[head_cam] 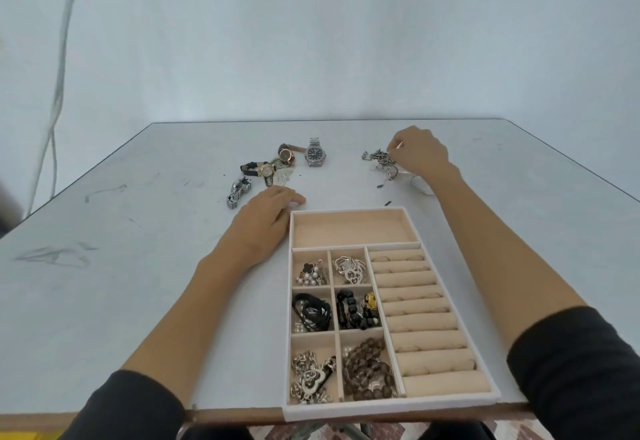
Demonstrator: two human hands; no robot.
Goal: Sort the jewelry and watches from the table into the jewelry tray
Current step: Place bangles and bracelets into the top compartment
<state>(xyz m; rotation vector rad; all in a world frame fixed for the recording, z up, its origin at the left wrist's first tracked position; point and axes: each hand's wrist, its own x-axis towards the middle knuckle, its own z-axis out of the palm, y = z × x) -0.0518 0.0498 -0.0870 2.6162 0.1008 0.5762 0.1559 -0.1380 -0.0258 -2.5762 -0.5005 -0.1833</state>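
Observation:
The beige jewelry tray point(356, 211) lies at the table's near edge. Its small compartments hold beads, chains and pendants, its ring rolls hold several rings, and its long far compartment is bare. My left hand point(265, 217) rests flat on the table against the tray's far left corner. My right hand point(420, 155) reaches to the far right and pinches at a heap of silver chain jewelry point(381, 160). Watches lie at the far middle: a steel one point(314, 153), a brown-strapped one point(286, 154), a gold-faced one point(263, 170) and a silver bracelet watch point(238, 191).
The white table point(138, 266) carries dark scuff marks on its left side. A thin silver ring or chain point(420, 185) lies under my right wrist, with small dark bits point(388, 202) nearby. Cables point(57, 93) hang down the wall at left.

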